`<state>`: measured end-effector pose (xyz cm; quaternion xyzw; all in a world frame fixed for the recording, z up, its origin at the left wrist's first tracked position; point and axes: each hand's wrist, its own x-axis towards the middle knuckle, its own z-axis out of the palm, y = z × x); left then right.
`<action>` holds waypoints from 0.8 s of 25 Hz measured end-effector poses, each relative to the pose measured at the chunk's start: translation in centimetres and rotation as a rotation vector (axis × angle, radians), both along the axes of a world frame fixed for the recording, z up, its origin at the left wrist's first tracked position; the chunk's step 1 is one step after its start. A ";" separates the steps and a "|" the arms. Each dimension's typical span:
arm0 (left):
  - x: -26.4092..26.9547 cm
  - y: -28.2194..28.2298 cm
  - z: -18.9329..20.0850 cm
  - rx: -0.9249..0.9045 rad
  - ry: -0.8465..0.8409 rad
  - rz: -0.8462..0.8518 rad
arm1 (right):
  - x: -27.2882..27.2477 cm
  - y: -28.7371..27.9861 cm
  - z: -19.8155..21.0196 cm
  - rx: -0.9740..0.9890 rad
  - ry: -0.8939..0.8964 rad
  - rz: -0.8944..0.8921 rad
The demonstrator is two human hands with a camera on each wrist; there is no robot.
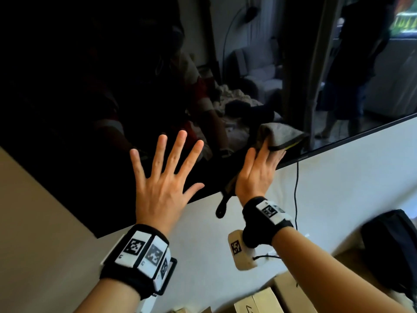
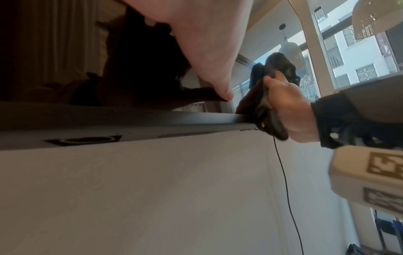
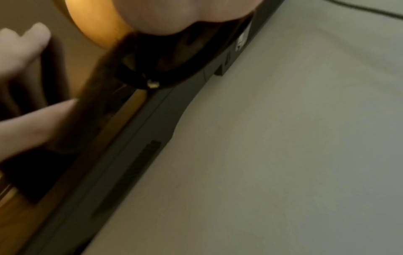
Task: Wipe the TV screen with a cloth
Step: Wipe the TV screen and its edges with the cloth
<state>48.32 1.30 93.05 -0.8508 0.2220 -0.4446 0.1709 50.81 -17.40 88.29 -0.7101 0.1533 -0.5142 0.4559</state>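
The right hand [image 1: 257,172] is pressing a folded grey microfibre cloth with a dark, yellow-lined hem [image 1: 279,134] flat against the glass, fingers lying fairly straight over the fabric; whether the thumb is pinching it cannot be told from the head view. In the left wrist view, folds of the cloth are bunching under the palm and spilling over the bottom bezel. The left hand [image 1: 163,177] is spreading wide, all five fingers fanned and holding nothing, the thumb tip appearing to touch the panel just beside the right hand.

Both hands are working against the large glossy black TV screen [image 1: 90,86], mounted on a pale wall [image 1: 338,188], with a thin black cable [image 1: 296,188] hanging below it. The cloth is sitting at the lower edge, and the screen's long axis is running left and right from there, most of the surface lying above and to the left. The right hand is probably the one to sweep along that axis next.
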 end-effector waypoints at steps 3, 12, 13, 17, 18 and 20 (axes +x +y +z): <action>0.2 0.2 0.0 0.007 -0.008 -0.003 | 0.9 -1.8 1.5 0.219 -0.034 -0.086; -0.1 1.8 0.5 0.005 -0.006 -0.009 | 0.9 1.2 1.4 0.192 -0.042 -0.082; -0.4 2.6 0.5 -0.016 -0.009 -0.003 | 1.1 0.9 2.1 0.244 -0.070 -0.101; -1.6 6.2 -0.1 -0.103 -0.019 0.044 | 0.1 8.6 0.0 -0.010 -0.041 -0.019; -1.7 6.8 -0.3 -0.118 -0.010 0.057 | -0.3 10.5 -1.4 -0.161 -0.010 0.017; -1.7 7.5 -0.6 -0.128 0.009 0.068 | -0.4 10.9 -2.3 -0.347 -0.008 0.036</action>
